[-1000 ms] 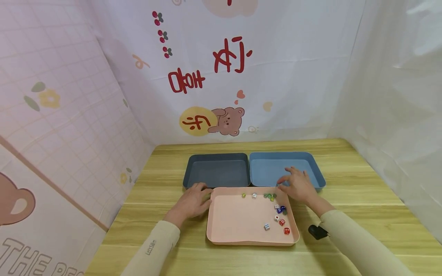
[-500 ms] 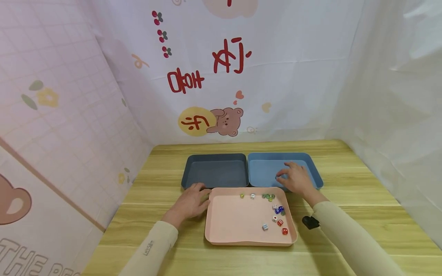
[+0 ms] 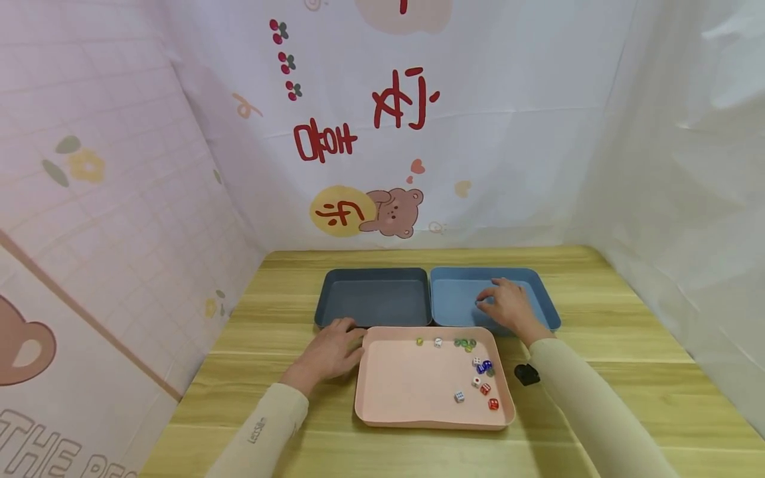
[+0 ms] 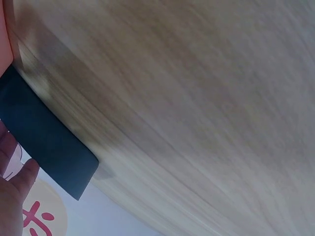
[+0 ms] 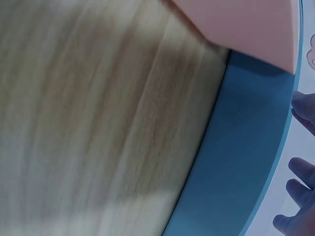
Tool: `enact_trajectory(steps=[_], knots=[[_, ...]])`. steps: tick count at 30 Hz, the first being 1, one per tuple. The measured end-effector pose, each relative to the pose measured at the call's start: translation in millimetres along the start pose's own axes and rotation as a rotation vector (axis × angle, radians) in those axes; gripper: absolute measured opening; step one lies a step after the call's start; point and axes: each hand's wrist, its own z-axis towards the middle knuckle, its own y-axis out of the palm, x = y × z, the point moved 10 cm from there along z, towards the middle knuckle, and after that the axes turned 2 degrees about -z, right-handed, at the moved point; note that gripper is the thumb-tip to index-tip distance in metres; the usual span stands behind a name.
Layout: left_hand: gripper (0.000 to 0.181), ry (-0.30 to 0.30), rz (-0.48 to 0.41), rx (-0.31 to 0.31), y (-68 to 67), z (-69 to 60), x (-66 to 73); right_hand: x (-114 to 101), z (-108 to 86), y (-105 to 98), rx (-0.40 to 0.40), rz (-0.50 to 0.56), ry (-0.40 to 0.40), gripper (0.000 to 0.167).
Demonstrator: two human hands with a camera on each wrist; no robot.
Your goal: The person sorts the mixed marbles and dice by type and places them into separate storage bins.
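My right hand (image 3: 508,307) is over the blue tray (image 3: 546,305), thumb and forefinger pinched together. A small dark blue thing seems to show at their tips, too small to name. In the right wrist view the other fingers (image 5: 300,172) are spread above the tray wall. My left hand (image 3: 330,352) rests by the upper left corner of the pink tray (image 3: 412,392), its fingers loosely bent at the rim. Along the right side of that tray lie white dice (image 3: 459,397), red dice (image 3: 493,403), blue dice (image 3: 487,365) and several green glass marbles (image 3: 465,343).
A dark grey-blue tray (image 3: 373,299) stands left of the blue one, behind the pink tray. All three stand on a wood-grain table (image 3: 621,372). Printed cloth (image 3: 508,153) hangs at the back and sides. A black object (image 3: 526,374) is beside my right forearm.
My right hand has moved slightly left and inward over the blue tray, with thumb and forefinger pinched. The left hand stays by the pink tray, and the dice and marbles there have not moved.
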Motion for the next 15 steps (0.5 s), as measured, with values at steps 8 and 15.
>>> enact_trajectory(steps=[8,15], knots=[[0.038,-0.008,-0.008,-0.003,-2.8,-0.4,0.8,3,6.7,7,-0.012,-0.003,0.018,0.016],[0.038,-0.010,0.010,-0.007,-0.5,-0.4,0.0,2,11.4,13,-0.013,-0.028,0.020,0.018]])
